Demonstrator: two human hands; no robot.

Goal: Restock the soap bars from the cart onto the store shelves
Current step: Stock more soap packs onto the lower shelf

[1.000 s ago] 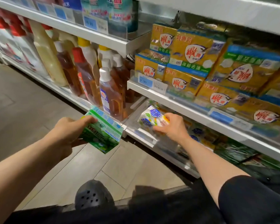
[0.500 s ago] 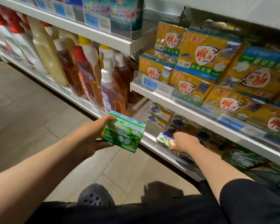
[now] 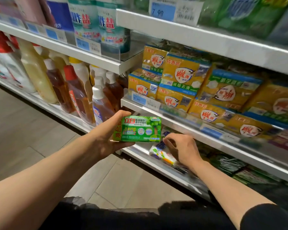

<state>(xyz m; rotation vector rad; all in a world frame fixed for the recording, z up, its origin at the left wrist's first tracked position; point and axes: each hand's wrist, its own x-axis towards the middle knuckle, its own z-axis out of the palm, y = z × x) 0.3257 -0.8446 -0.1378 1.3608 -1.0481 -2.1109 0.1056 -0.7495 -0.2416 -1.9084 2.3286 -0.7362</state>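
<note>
My left hand point(image 3: 106, 138) grips a green soap bar pack point(image 3: 140, 129) and holds it level in front of the shelf edge, its printed face toward me. My right hand point(image 3: 181, 149) hovers over the bottom shelf point(image 3: 140, 153) with fingers loosely bent and nothing in them. Just under that hand a white soap pack point(image 3: 161, 154) lies on the bottom shelf, and more packs sit behind it in shadow. The green pack hangs directly left of and above my right hand.
Yellow soap packs point(image 3: 181, 80) fill the middle shelf point(image 3: 173, 117) behind a price strip. Bottles of amber liquid point(image 3: 80, 97) stand on the left shelf section. Green packs point(image 3: 231, 165) lie on the bottom shelf at the right. Tiled floor point(image 3: 40, 138) stretches left.
My left hand has brought the green pack up and right, closer to the shelf. My right hand has let go of the white pack and drawn slightly back.
</note>
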